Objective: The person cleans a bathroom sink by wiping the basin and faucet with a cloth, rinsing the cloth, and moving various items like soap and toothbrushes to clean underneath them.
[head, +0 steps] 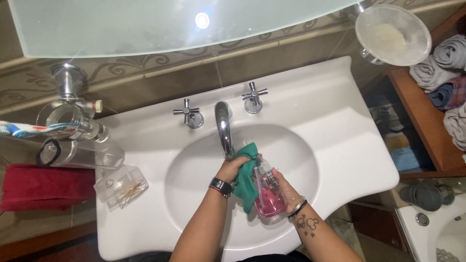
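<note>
My left hand (232, 169) grips a teal cloth (246, 180) and presses it against a clear bottle of pink liquid (268, 193). My right hand (287, 190) holds that bottle from the right side, over the white sink basin (194, 179). Both hands are just below the chrome faucet spout (224, 131). A black watch sits on my left wrist, and dark bands circle my right wrist.
Two cross-handle taps (188, 112) (254, 96) flank the spout. At left are a glass holder with a toothbrush (58, 127), a clear box of swabs (121, 187) and a red towel (43, 187). A frosted dish (393, 34) and shelves of rolled towels (444, 68) stand at right.
</note>
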